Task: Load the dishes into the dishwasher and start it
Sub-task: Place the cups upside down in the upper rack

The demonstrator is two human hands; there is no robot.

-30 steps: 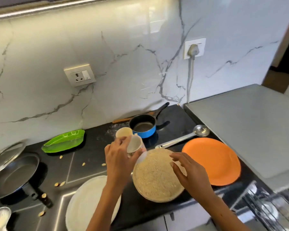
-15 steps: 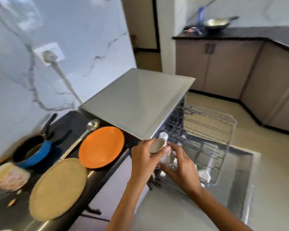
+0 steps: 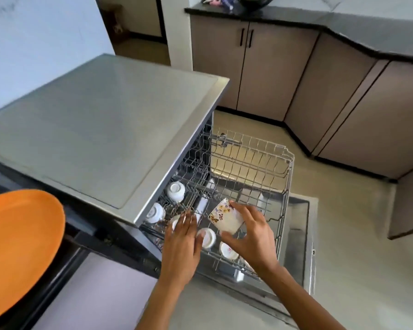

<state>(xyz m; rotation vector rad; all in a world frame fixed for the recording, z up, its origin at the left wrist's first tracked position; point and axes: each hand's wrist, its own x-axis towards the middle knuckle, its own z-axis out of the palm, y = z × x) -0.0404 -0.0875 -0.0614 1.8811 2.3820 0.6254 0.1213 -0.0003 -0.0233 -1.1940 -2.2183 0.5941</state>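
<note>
Right hand (image 3: pixel 250 236) grasps a floral-patterned cup (image 3: pixel 225 219), glossy ceramic, tilted, thumb under its lower edge and fingers (image 3: pixel 242 208) curled over the far side, just above the wire rack (image 3: pixel 253 160). Left hand (image 3: pixel 183 239) released, fingers straight and flat, tips touching the rack's thin wire prongs at its near-left part. Rack is grey coated wire, grid-walled, pulled out over the lowered dishwasher door (image 3: pixel 298 236). Several white cups (image 3: pixel 175 191) sit upside down along the rack's left and near rows, round bases up. Far right half of rack open. Smooth orange plate (image 3: pixel 17 244) lies on the dark surface (image 3: pixel 45 301) at left, well apart from the rack.
</note>
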